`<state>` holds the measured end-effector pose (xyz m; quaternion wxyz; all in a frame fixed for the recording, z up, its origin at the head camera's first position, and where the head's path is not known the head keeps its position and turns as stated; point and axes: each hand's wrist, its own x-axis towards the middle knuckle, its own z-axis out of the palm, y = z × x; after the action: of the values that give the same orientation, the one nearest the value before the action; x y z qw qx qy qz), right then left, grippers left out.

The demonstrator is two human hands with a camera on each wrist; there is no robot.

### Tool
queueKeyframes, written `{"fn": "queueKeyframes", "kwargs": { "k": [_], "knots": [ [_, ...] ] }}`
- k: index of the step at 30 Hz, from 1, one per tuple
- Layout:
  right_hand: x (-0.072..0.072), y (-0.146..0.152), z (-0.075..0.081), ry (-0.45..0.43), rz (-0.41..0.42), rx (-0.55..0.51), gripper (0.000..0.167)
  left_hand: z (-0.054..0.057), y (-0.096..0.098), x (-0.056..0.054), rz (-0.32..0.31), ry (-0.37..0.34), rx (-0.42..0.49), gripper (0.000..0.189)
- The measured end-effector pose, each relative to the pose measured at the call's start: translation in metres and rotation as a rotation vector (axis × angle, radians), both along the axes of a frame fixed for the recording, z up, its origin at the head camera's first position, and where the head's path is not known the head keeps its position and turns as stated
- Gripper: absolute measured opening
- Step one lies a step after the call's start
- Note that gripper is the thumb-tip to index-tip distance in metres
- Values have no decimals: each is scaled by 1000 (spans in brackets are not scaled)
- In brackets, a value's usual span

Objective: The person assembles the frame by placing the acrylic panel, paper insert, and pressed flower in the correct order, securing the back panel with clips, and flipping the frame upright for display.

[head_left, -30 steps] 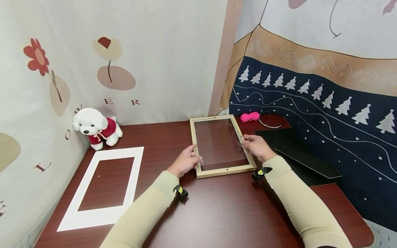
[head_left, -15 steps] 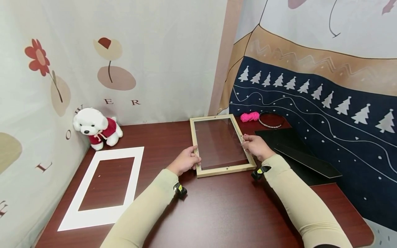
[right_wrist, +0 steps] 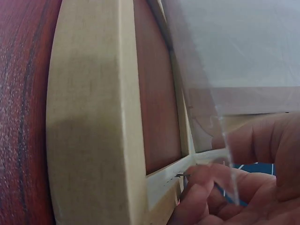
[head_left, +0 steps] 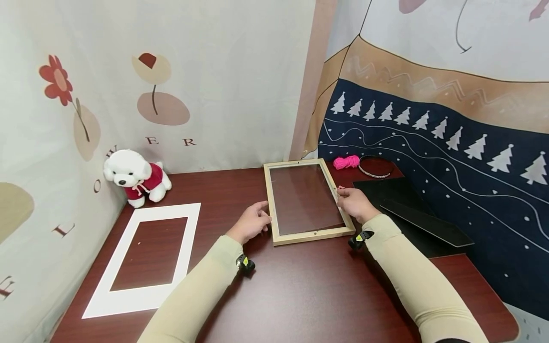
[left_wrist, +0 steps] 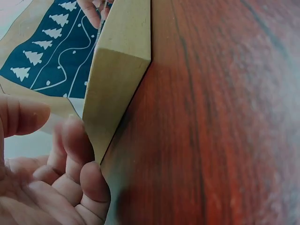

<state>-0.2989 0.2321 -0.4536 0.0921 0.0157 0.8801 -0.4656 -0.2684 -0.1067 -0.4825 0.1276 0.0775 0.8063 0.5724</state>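
Fingers (left_wrist: 77,140) beside wooden frame (left_wrist: 114,77)

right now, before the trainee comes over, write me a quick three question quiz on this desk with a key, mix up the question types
1. Multiple choice: what does the right hand pinch?
a) the pink yarn
b) the clear sheet
c) the toy dog

2. True or false: the white mat lies to the left of the wooden frame.

3. Short answer: what, if anything, does the left hand hold?

Key
1. b
2. True
3. Nothing; it is at the frame's left side, fingers loosely curled, and whether a fingertip touches the wood cannot be told.
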Motion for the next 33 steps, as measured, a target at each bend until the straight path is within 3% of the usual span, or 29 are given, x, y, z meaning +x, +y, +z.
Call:
{"fn": "queueKeyframes", "kwargs": {
  "k": [9, 17, 25, 33],
  "knots": [
    [2, -1, 2, 33, 0, 50, 55, 1, -1, 2, 43, 41, -80, 65],
    [2, 4, 3, -1, -4, 62, 56, 1, 0, 2, 11, 0, -15, 68],
    [4, 8, 2, -18, 90, 177, 47, -1, -1, 1, -5, 9, -18, 69],
    [3, 7, 1, -5, 143, 228, 54, -2, -1, 0, -2, 9, -10, 69]
  ]
}}
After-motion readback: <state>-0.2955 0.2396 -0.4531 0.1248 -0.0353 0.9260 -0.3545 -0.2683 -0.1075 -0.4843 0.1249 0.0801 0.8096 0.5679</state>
